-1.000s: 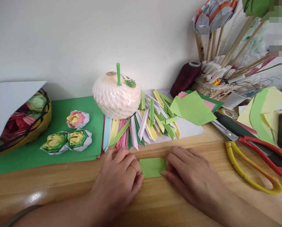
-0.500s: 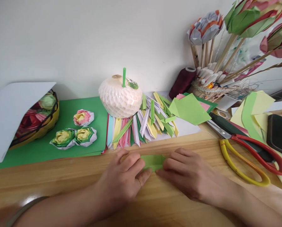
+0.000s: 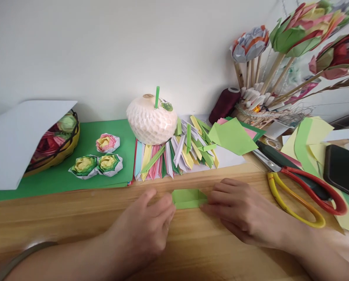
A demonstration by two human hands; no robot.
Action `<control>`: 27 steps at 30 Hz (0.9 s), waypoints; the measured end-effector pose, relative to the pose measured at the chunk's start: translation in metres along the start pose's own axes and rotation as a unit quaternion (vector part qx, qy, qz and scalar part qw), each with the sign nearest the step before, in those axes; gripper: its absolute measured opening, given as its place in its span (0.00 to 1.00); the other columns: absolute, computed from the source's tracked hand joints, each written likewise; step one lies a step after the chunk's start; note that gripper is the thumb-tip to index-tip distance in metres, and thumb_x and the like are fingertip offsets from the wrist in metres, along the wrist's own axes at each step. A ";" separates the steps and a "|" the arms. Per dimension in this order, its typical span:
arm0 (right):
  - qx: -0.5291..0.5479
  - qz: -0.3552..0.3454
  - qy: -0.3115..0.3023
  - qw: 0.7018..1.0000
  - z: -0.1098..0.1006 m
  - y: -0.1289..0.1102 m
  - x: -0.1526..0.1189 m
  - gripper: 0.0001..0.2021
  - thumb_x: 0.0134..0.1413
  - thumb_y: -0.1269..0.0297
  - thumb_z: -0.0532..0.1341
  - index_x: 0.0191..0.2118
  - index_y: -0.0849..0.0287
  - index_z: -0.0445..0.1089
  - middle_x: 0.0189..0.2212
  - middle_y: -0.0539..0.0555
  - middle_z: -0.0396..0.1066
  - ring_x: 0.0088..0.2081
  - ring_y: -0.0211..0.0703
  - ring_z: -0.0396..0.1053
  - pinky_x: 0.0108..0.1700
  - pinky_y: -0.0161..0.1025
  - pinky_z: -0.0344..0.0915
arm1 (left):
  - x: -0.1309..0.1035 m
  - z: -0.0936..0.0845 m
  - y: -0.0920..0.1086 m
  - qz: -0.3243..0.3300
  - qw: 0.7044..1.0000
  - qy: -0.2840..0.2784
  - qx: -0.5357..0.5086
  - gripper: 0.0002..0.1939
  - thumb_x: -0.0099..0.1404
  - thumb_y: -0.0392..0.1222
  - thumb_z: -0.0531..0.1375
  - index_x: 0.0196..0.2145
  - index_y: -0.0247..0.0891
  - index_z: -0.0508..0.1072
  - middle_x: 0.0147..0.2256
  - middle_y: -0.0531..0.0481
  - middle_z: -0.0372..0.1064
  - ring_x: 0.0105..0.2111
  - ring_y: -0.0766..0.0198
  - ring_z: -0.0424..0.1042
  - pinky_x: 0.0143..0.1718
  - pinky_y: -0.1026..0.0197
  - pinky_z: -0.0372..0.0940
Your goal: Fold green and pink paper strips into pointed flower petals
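Observation:
A light green folded paper [image 3: 187, 198] lies on the wooden table between my hands, with a crease running along its length. My left hand [image 3: 151, 220] pinches its left end, the fingers curled and pressed together. At the right end, my right hand [image 3: 237, 207] grips the paper's corner between thumb and fingers. Just behind my hands is a pile of folded paper strips [image 3: 189, 146] in green, yellow, white and pink. A square of light green paper [image 3: 235, 136] rests to the right of that pile.
Large scissors [image 3: 303, 181] with red and yellow handles lie at the right beside a phone [image 3: 344, 169]. Paper flowers [image 3: 110, 164] sit on green sheets [image 3: 86, 183] at the left, near a basket [image 3: 72, 142]. A white textured container [image 3: 152, 121] and a thread spool [image 3: 224, 105] stand behind.
My left thumb has drawn back from the paper's front edge, and both hands are a little farther apart. More of the green paper shows. The view has shifted slightly.

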State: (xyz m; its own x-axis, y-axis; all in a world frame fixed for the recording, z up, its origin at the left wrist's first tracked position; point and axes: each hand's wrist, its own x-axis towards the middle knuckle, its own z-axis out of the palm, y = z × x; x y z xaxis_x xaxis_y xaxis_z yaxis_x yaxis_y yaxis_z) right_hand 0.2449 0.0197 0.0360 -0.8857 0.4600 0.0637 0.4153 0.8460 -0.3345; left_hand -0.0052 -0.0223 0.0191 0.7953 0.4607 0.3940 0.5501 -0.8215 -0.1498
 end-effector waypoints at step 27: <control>-0.037 -0.040 0.056 0.997 0.017 -0.015 0.013 0.16 0.61 0.74 0.46 0.44 0.63 0.69 0.28 0.54 0.67 0.30 0.44 0.58 0.31 0.41 0.50 | -0.001 0.004 -0.004 0.018 0.999 -0.039 -0.014 0.11 0.63 0.30 0.57 0.23 0.36 0.70 0.26 0.49 0.65 0.32 0.59 0.59 0.37 0.54 0.56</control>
State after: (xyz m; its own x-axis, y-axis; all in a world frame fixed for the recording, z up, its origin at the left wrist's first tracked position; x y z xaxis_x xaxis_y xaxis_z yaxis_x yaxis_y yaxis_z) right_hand 0.2236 0.0088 0.0257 -0.8896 0.4143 0.1923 0.3628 0.8966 -0.2539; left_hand -0.0074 -0.0187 0.0157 0.8322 0.4552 0.3164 0.5148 -0.8465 -0.1361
